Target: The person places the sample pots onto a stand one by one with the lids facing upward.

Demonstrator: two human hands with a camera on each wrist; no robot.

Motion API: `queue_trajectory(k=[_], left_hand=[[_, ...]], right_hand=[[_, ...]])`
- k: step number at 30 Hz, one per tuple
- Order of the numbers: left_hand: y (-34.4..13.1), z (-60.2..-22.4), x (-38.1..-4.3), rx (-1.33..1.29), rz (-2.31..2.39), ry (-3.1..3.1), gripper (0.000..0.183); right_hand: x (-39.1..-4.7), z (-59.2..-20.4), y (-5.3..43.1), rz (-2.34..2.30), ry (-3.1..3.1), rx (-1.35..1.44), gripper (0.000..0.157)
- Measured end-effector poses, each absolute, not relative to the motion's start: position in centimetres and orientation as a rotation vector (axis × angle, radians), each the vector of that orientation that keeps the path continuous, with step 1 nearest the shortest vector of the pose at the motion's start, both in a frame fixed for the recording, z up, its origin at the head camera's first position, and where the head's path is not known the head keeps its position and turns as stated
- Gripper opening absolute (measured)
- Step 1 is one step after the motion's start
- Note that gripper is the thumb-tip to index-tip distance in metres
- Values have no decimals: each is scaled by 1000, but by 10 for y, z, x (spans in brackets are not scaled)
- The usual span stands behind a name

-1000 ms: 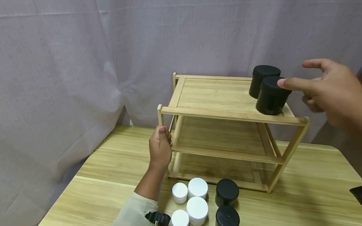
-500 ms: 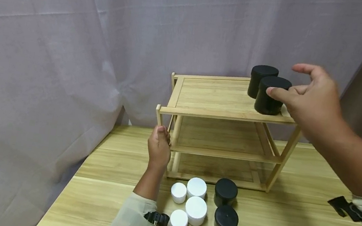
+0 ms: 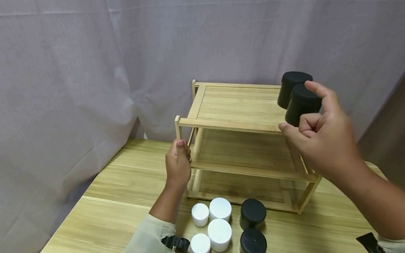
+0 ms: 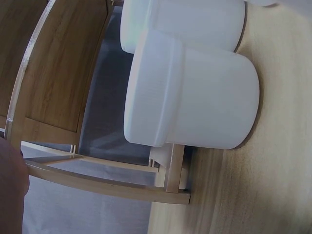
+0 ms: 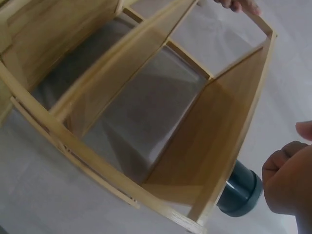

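My left hand [image 3: 178,164] grips the front left post of a three-tier wooden rack [image 3: 231,126], thumb upward. On the rack's top shelf, at the right end, stand two black lidded jars, a rear jar [image 3: 289,89] and a front jar [image 3: 298,107]. Just in front of the front jar is my right hand [image 3: 331,136], thumb and index finger spread apart, the other fingers curled in. It partly hides that jar. The right wrist view shows the right hand [image 5: 287,178] beside a dark jar [image 5: 240,190], with a small gap between them.
Before the rack, on the wooden table [image 3: 116,214], stand several white lidded jars [image 3: 219,232] in two sizes. Two black jars [image 3: 253,246] stand right of them. A grey curtain [image 3: 161,30] hangs behind. White jars [image 4: 195,97] fill much of the left wrist view.
My right hand has moved left and down, from beside the front black jar's lid to in front of the jar. The left hand and the jars have stayed in place.
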State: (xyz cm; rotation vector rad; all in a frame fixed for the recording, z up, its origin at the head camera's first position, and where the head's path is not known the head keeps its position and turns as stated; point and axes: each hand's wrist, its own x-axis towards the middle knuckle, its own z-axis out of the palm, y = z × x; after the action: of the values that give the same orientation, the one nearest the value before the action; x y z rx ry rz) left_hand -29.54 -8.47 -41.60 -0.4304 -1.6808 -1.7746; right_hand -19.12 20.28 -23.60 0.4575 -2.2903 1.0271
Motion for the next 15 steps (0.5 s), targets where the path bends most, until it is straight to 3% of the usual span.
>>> queue_trajectory(k=[15], left_hand=[[-83,-416,-297,-439,-1822,-1632,87]], right_hand=[[-180,-276,198,851,-2211,774,107]])
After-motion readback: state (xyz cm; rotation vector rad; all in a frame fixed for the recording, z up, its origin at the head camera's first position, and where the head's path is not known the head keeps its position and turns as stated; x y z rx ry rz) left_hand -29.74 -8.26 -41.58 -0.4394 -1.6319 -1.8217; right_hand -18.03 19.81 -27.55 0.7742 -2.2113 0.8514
